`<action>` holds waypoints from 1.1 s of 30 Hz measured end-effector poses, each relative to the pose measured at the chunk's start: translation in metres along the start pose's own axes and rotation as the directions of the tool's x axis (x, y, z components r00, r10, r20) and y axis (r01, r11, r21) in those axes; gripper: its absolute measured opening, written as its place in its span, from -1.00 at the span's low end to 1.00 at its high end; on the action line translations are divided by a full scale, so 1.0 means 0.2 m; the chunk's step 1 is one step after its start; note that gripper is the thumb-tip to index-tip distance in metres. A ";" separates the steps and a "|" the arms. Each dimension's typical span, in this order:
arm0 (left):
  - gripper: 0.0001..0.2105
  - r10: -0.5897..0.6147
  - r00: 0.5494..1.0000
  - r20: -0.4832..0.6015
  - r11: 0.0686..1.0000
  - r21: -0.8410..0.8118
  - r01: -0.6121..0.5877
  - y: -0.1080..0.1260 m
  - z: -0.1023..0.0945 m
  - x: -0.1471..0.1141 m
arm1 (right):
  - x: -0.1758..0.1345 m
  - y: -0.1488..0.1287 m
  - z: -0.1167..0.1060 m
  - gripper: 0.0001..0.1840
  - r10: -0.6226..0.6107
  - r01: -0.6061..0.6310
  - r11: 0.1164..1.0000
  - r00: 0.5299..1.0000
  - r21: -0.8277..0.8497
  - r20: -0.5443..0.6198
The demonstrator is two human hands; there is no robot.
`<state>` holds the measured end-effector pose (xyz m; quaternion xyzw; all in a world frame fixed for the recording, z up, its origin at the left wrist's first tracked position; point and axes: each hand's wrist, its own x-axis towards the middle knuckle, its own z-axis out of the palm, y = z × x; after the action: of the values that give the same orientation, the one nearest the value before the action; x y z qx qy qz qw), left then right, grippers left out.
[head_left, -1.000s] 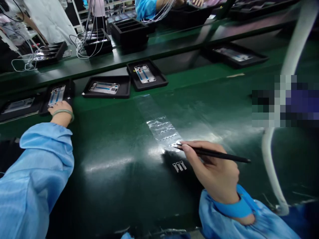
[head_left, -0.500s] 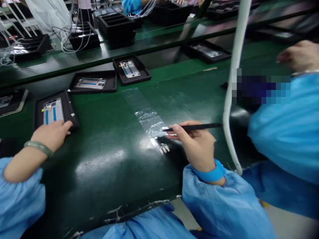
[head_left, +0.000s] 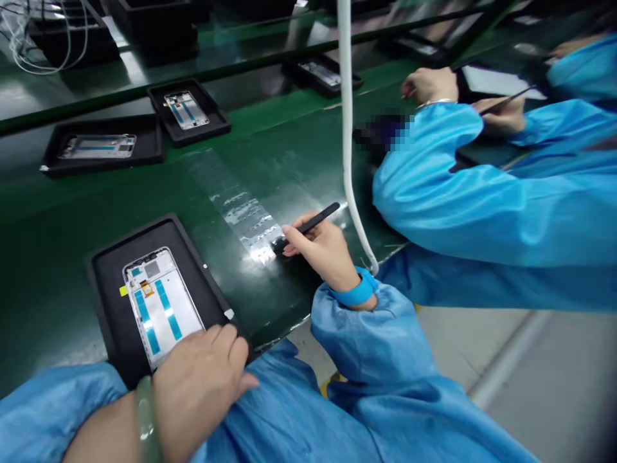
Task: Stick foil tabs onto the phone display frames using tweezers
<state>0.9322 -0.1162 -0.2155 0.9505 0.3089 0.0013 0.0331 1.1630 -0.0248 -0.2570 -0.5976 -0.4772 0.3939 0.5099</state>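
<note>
My left hand (head_left: 200,379), with a green bangle at its wrist, is closed on the near edge of a black tray (head_left: 193,257); its fingertips are hidden. In that tray lies a silver phone frame (head_left: 178,292) with two blue strips, an orange flex piece and a yellow tab. My right hand (head_left: 321,251) pinches black tweezers (head_left: 315,220), their tips pointing down and left. Those tips are at the near end of a clear plastic strip (head_left: 241,209) stuck flat on the green bench; whether they grip anything is too small to tell.
Two more black trays with phone frames (head_left: 103,146) (head_left: 187,110) stand farther back. A white cable (head_left: 346,128) hangs down right of my right hand. Beyond it a co-worker's blue sleeve (head_left: 434,186) rests over the green bench (head_left: 284,148).
My left hand has drawn the tray with the phone frame toward me and to the right. The tweezers have moved to the strip's near end and tilted. The view has turned right.
</note>
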 end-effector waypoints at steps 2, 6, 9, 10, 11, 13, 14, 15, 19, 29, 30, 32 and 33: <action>-0.74 0.012 0.999 -0.039 1.000 0.022 -0.011 -0.04 -0.01 0.11 | -0.01 0.00 -0.01 -0.70 -0.004 0.004 0.999 1.000 -0.046 0.015; -0.59 0.076 0.991 -0.110 0.996 0.052 -0.070 -0.18 0.01 0.33 | 0.00 -0.01 -0.01 -0.79 -0.009 0.015 0.994 0.998 -0.104 0.059; -0.58 0.059 0.995 -0.079 0.998 0.005 -0.059 -0.25 0.05 0.41 | 0.01 -0.01 -0.01 -0.81 0.011 -0.002 0.996 0.995 -0.089 0.104; -0.59 0.054 0.996 -0.065 0.998 -0.009 -0.055 -0.26 0.07 0.42 | 0.02 -0.01 -0.01 -0.80 0.020 -0.011 0.997 0.993 -0.079 0.113; -0.59 0.050 0.997 -0.057 0.999 -0.017 -0.051 -0.26 0.07 0.43 | 0.02 -0.01 -0.01 -0.80 0.030 -0.022 0.998 0.993 -0.066 0.119; -0.60 0.043 0.998 -0.048 0.999 -0.028 -0.045 -0.25 0.08 0.43 | 0.03 -0.01 0.00 -0.80 0.062 -0.058 0.998 0.990 -0.030 0.127; -0.60 0.039 0.998 -0.045 0.999 -0.034 -0.041 -0.25 0.08 0.43 | 0.03 -0.02 0.00 -0.80 0.086 -0.086 0.996 0.987 -0.006 0.132; -0.61 0.034 0.998 -0.043 0.999 -0.040 -0.036 -0.25 0.08 0.42 | 0.04 -0.02 0.00 -0.80 0.115 -0.119 0.993 0.984 0.021 0.138; -0.63 0.021 0.999 -0.043 0.998 -0.064 -0.024 -0.24 0.07 0.43 | 0.06 -0.07 0.01 -0.80 0.210 -0.232 0.963 0.965 0.136 0.155; -0.70 0.031 0.997 -0.071 0.990 -0.136 -0.041 -0.30 0.06 0.36 | 0.06 -0.14 0.08 -0.78 0.151 -0.166 0.974 0.983 0.156 0.105; -0.68 0.028 0.997 -0.072 0.989 -0.141 -0.038 -0.30 0.06 0.35 | 0.06 -0.14 0.08 -0.79 0.153 -0.161 0.981 0.984 0.103 0.088; -0.64 0.022 0.997 -0.074 0.987 -0.155 -0.033 -0.30 0.07 0.36 | 0.06 -0.13 0.09 -0.80 0.179 -0.183 0.982 0.981 0.044 0.080; -0.63 0.020 0.997 -0.073 0.986 -0.164 -0.032 -0.29 0.07 0.36 | 0.07 -0.12 0.09 -0.80 0.204 -0.209 0.976 0.975 0.054 0.089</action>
<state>0.9564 -0.0277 -0.2354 0.9478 0.2962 0.0614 0.1008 1.1446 -0.0063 -0.2364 -0.6105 -0.4207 0.4842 0.4645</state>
